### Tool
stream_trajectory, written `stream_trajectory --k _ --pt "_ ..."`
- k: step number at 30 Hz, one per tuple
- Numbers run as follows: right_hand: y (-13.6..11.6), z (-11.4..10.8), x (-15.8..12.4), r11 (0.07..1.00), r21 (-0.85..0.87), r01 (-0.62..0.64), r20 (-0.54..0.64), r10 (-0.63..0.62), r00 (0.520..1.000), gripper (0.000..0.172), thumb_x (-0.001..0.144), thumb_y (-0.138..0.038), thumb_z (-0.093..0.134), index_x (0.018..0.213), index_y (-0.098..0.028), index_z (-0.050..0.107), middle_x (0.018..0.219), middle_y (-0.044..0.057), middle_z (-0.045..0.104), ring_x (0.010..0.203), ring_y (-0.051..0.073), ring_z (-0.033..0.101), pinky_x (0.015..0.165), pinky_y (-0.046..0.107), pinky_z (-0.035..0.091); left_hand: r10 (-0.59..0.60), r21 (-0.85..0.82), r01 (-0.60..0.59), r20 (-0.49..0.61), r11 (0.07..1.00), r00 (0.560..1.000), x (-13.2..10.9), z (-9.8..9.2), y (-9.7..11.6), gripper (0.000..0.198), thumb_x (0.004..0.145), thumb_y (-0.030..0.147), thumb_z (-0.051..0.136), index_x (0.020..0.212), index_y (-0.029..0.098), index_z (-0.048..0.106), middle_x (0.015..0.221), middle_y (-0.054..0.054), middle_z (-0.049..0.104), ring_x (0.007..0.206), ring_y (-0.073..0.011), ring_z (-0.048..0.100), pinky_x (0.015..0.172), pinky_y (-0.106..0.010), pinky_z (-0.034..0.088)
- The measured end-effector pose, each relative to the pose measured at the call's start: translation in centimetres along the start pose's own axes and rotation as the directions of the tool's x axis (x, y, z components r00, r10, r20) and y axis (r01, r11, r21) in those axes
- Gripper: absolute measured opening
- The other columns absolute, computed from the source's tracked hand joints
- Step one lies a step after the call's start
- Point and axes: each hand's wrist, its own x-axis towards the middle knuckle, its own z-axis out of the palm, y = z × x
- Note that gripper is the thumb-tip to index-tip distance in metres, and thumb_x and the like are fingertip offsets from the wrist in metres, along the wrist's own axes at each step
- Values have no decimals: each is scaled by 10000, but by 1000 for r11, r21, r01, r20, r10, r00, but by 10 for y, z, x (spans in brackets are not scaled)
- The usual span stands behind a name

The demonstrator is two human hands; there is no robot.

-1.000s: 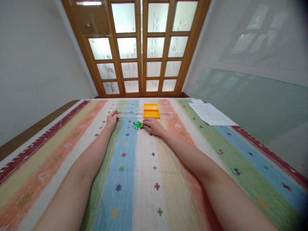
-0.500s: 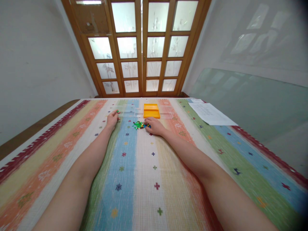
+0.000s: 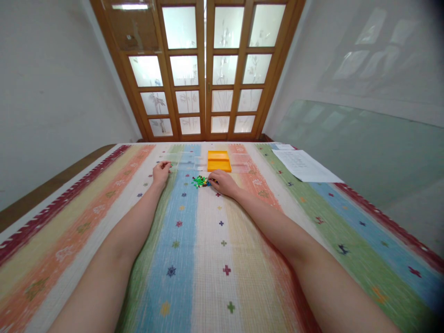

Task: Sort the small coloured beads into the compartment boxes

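Note:
A small heap of tiny toy building bricks (image 3: 200, 181), mostly green with some yellow, dark and blue ones, lies on the striped tablecloth. My right hand (image 3: 224, 181) rests at its right side, fingers curled down over the blue and dark pieces; what they grip, if anything, is hidden. To the left of the heap, my left hand (image 3: 161, 174) has thumb and fingers pinched together, with a bit of a small green brick (image 3: 170, 166) showing at the tips. It is beside a clear plastic tray (image 3: 187, 162).
Beyond my right hand stands a yellow two-part box (image 3: 219, 161), with another clear tray (image 3: 242, 163) to its right. Printed paper sheets (image 3: 305, 165) lie at the far right. Wooden glazed doors (image 3: 204, 92) are behind the table, and a glass panel leans on the right wall.
The green brick in my left fingers shows less now, and that hand has turned slightly. My right hand stays at the heap, its fingers shifted a little over the blue pieces.

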Motion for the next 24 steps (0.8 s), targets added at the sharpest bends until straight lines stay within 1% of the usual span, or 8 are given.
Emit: stream_trajectory --k 4,7,12,16,20,24 --pt "-4 -3 0 999 -4 -46 -14 46 999 91 1027 -209 625 1041 -199 714 1015 79 731 967 222 637 870 322 452 7 -36 -7 5 999 1000 1 0 -3 204 756 261 698 937 169 683 834 -32 682 689 -154 578 645 -262 472" --pt "-4 -3 0 998 24 -60 -23 61 998 99 1029 -196 609 1043 -199 708 1018 75 730 966 214 637 869 311 444 11 -34 -10 25 999 1000 0 0 -4 181 725 223 680 900 187 647 824 -19 656 706 -158 575 650 -258 471" --pt "-2 -1 0 995 32 -93 -48 94 994 145 1006 -144 580 1076 -202 693 1022 70 716 965 215 628 855 307 447 7 25 -8 43 1000 999 -3 0 1 139 743 202 612 882 198 624 824 -13 630 701 -157 566 655 -255 468" --pt "-2 -2 0 995 5 -101 -44 101 994 173 1002 -139 557 1066 -213 699 1017 73 699 974 228 612 851 319 448 -23 105 18 46 994 999 -6 -1 6 171 775 199 556 924 200 641 814 -12 633 672 -161 560 664 -262 465" --pt "-2 -4 -1 995 -19 -99 -28 98 995 174 976 -130 580 1002 -227 723 997 67 683 992 238 602 861 329 445 32 168 -44 70 985 997 -8 -2 7 160 789 204 557 909 202 664 749 1 611 642 -168 550 658 -266 452" --pt "-2 -4 -2 995 -7 -96 -37 96 995 164 969 -130 592 997 -221 725 986 62 681 982 235 606 861 331 445 48 206 -65 88 976 995 -9 -2 5 192 809 211 561 944 193 696 797 -18 661 676 -178 583 694 -276 477"
